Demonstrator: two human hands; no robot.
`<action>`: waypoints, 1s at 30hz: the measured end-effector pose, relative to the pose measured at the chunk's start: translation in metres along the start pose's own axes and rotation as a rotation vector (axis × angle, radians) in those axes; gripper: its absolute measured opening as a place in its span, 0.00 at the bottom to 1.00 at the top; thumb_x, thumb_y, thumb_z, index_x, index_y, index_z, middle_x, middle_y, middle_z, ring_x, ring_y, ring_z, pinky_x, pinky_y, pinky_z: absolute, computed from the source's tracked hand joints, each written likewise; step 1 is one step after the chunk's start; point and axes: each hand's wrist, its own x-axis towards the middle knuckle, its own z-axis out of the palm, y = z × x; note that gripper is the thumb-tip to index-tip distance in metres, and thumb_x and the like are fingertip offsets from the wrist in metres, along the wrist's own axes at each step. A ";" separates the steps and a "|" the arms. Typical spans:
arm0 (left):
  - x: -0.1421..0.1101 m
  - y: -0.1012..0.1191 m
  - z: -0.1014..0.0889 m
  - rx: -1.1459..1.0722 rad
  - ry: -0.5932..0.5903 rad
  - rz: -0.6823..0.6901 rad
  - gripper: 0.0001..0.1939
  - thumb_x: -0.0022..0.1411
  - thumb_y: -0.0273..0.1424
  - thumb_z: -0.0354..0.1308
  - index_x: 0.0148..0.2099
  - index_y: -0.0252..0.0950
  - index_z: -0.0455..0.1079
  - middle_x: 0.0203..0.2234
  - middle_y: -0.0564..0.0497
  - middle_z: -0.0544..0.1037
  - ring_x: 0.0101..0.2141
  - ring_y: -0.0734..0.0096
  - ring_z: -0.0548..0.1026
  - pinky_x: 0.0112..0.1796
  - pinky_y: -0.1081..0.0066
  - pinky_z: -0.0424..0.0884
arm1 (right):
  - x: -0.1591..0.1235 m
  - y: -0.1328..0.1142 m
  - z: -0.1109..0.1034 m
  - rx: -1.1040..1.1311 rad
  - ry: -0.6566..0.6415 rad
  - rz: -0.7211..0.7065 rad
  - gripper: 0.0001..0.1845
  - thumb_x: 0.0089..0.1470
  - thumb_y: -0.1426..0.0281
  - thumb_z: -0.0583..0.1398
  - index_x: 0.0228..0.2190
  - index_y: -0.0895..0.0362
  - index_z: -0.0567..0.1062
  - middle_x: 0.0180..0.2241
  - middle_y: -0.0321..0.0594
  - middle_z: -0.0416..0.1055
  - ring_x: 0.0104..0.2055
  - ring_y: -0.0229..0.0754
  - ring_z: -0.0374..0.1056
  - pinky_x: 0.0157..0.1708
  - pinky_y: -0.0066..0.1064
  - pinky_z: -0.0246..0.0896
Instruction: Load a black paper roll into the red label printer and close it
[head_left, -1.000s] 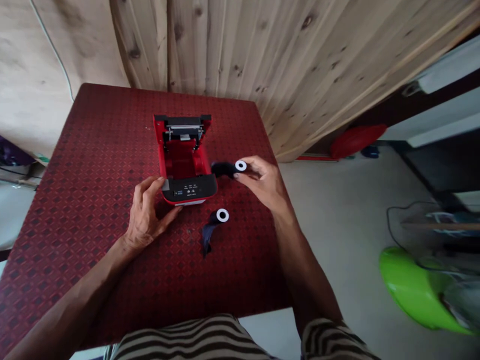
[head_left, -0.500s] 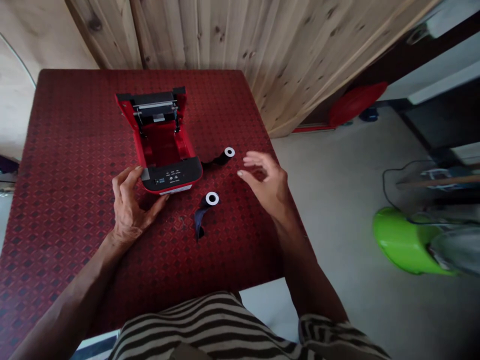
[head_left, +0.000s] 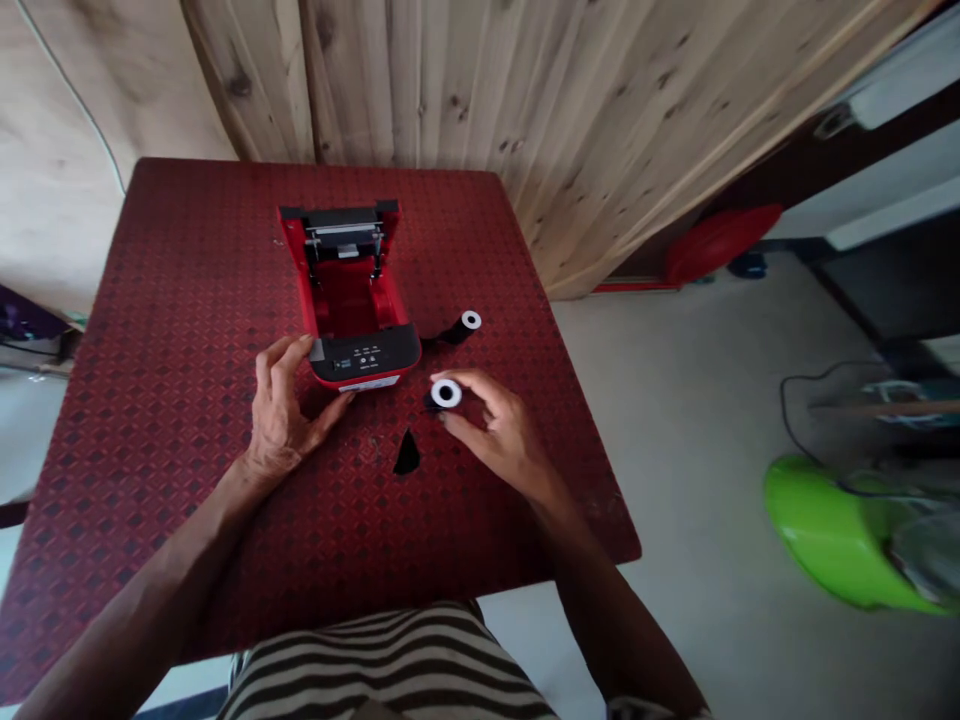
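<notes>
A small red and black receipt printer [head_left: 365, 350] stands on the table with its lid raised and its red inner bay showing. My left hand [head_left: 281, 415] grips its front left corner, fingers on the side edge and thumb along the lower front. In front of the printer's right corner, my right hand [head_left: 499, 425] holds a paper roll [head_left: 454, 386] between thumb and fingers; its white end with a dark hole faces me. Below that roll lies a black pointed scrap [head_left: 407, 455]. A second roll [head_left: 471, 320], black outside with a white end, lies right of the printer, its dark strip trailing toward it.
The table [head_left: 225, 240] has a red patterned cover and meets a wooden plank wall [head_left: 420, 80] at the back. On the floor to the right are a bright green tub [head_left: 810, 530] and a dark cable [head_left: 784, 400]. A red round object [head_left: 720, 240] leans farther back.
My right hand has moved left and down from above the table and has taken hold of the nearer paper roll, lifting its strip away. My left hand stays on the printer. The view has shifted slightly.
</notes>
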 end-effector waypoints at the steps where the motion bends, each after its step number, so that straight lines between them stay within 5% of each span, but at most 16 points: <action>1: -0.001 0.000 0.001 -0.006 0.001 -0.001 0.46 0.64 0.42 0.72 0.74 0.38 0.54 0.58 0.37 0.73 0.58 0.50 0.74 0.55 0.51 0.79 | 0.005 -0.012 -0.011 -0.020 -0.007 -0.024 0.17 0.59 0.72 0.66 0.50 0.51 0.78 0.49 0.41 0.82 0.51 0.47 0.78 0.54 0.44 0.72; 5: -0.003 0.000 0.001 -0.032 -0.017 -0.016 0.47 0.64 0.41 0.72 0.76 0.39 0.52 0.59 0.37 0.72 0.59 0.49 0.73 0.56 0.50 0.79 | 0.049 -0.056 -0.039 -0.193 -0.045 -0.299 0.17 0.61 0.71 0.65 0.51 0.51 0.77 0.48 0.41 0.81 0.49 0.49 0.77 0.52 0.44 0.72; 10: -0.006 0.002 0.001 -0.073 -0.027 -0.055 0.45 0.66 0.38 0.70 0.76 0.38 0.52 0.60 0.36 0.71 0.60 0.50 0.73 0.55 0.52 0.81 | 0.123 -0.072 -0.008 -0.489 -0.299 -0.483 0.17 0.63 0.79 0.60 0.52 0.57 0.77 0.49 0.45 0.80 0.53 0.50 0.72 0.56 0.45 0.68; 14: -0.006 0.004 0.001 -0.084 -0.022 -0.052 0.44 0.66 0.38 0.70 0.75 0.37 0.52 0.60 0.35 0.72 0.60 0.50 0.73 0.58 0.52 0.80 | 0.150 -0.073 0.023 -0.754 -0.480 -0.430 0.19 0.61 0.87 0.56 0.47 0.61 0.78 0.45 0.48 0.81 0.50 0.50 0.72 0.52 0.41 0.68; 19: -0.004 0.005 0.001 -0.104 -0.017 -0.053 0.43 0.66 0.38 0.70 0.75 0.37 0.53 0.60 0.35 0.72 0.60 0.51 0.74 0.59 0.52 0.79 | 0.159 -0.080 0.041 -0.931 -0.546 -0.406 0.19 0.63 0.86 0.54 0.47 0.63 0.81 0.43 0.52 0.82 0.50 0.51 0.74 0.48 0.38 0.67; 30: -0.004 0.008 -0.001 -0.117 -0.030 -0.067 0.44 0.66 0.36 0.71 0.76 0.36 0.53 0.59 0.35 0.72 0.60 0.51 0.74 0.58 0.52 0.80 | 0.181 -0.082 0.058 -0.950 -0.718 -0.219 0.21 0.62 0.86 0.54 0.47 0.66 0.84 0.46 0.62 0.81 0.49 0.58 0.79 0.44 0.41 0.70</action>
